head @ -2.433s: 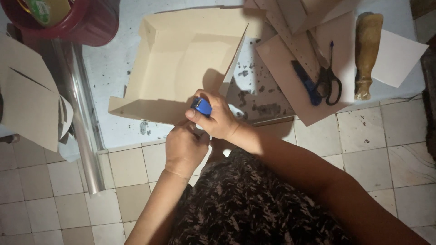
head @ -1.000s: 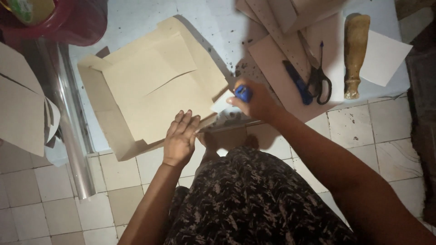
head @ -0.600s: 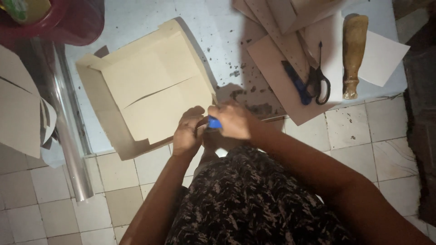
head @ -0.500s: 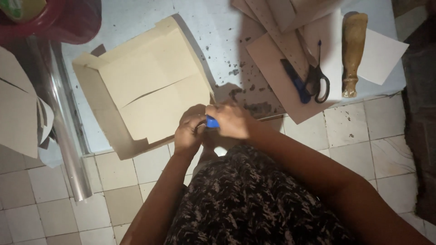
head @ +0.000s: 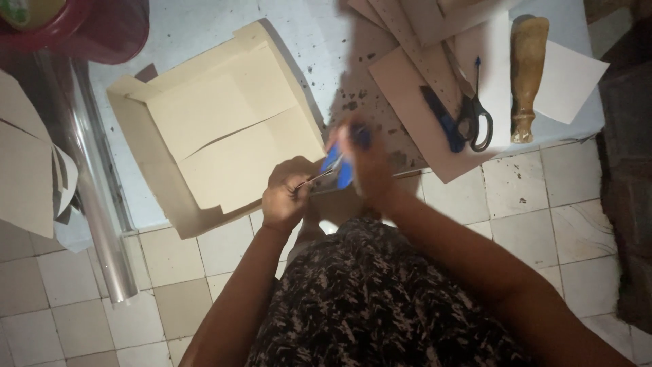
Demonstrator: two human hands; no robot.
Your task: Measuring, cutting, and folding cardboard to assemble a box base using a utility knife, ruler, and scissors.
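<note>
A folded beige cardboard box [head: 224, 136] lies open on the pale blue work surface [head: 319, 41]. Just off its near right corner, both hands share a small blue stapler [head: 337, 168]. My left hand [head: 286, 195] pinches its thin metal part. My right hand [head: 367, 158], blurred by motion, grips the blue body, which is tilted up away from the metal part.
Scissors with blue and black handles [head: 465, 112] lie on brown cardboard sheets [head: 424, 75] at the right, beside a wooden-handled tool [head: 526, 75] and white paper [head: 570, 75]. A red bucket [head: 95, 30], a clear plastic roll [head: 98, 190] and cut cardboard pieces [head: 27, 170] sit at the left.
Both hands were pressed together on the stapler at the box's near corner. Now my right hand has swung up and right with the blue body, away from my left hand.
</note>
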